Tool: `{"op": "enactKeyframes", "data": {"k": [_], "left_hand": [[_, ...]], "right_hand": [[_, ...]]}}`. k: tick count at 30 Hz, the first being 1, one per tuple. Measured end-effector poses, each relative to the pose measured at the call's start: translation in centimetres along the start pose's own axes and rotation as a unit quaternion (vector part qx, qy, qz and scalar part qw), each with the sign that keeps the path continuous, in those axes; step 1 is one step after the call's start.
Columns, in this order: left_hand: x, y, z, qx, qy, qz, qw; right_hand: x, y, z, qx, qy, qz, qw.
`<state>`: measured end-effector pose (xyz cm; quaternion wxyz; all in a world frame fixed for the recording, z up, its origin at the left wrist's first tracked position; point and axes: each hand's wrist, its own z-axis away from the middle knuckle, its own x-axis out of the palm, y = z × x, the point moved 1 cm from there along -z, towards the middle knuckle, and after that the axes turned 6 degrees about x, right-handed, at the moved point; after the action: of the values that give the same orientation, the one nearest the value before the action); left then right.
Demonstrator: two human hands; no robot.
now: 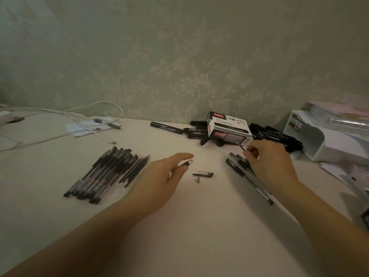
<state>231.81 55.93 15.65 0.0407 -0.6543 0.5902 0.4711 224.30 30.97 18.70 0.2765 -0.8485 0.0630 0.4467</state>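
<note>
The left hand (159,176) curls its fingers and thumb around a pen barrel (186,163) and grips it low above the surface (199,226). The barrel's open end sticks out past the fingertips and points away and to the right, toward the right hand (269,166). Its long axis runs diagonally out of the palm. The right hand pinches a thin refill (240,145) between thumb and fingertips, above a row of pens (257,186). The refill's free end points away and to the left, toward the marker box (227,126). I judge that the refill must go into the barrel. For this, both axes should first come into one line, and then the refill slides in gently. A cap (203,174) and a small cone tip (197,180) lie between the hands.
</note>
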Motion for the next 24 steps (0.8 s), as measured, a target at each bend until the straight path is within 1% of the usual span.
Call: {"op": "enactKeyframes", "data": {"k": [3,5,9,11,14,16,18,21,24], "left_hand": [[-0.2,-0.3,0.0,-0.013,0.014,-0.016,1.0],[-0.4,-0.6,-0.1,-0.026,0.024,-0.036,0.999],[-1.3,-1.7,-0.2,-0.077,0.067,-0.083,0.991],[-2.2,-2.4,-0.3,-0.111,0.087,-0.129,0.982],[-3.8,-3.7,-0.5,-0.172,0.104,-0.206,0.958],[-4.8,-4.5,-0.5,-0.208,0.1,-0.241,0.943],[-5.3,-4.9,-0.5,-0.233,0.087,-0.258,0.934],[-5.3,-4.7,-0.3,-0.237,0.044,-0.268,0.933],[-4.9,-4.4,-0.1,-0.234,-0.003,-0.277,0.932]], "right_hand": [[0.0,0.2,0.2,0.006,-0.006,0.076,0.997],[0.0,0.2,0.3,0.019,-0.024,0.116,0.993],[0.1,0.3,0.3,0.032,-0.053,0.154,0.986],[0.1,0.4,0.4,0.037,-0.058,0.165,0.984],[0.3,0.5,0.4,0.026,-0.054,0.176,0.983],[0.4,0.2,0.5,0.0,-0.031,0.154,0.988],[0.5,-0.7,0.8,-0.037,-0.001,0.097,0.995],[1.0,-2.6,1.8,-0.089,0.032,0.012,0.995],[1.9,-4.3,3.4,-0.128,0.025,-0.015,0.991]]}}
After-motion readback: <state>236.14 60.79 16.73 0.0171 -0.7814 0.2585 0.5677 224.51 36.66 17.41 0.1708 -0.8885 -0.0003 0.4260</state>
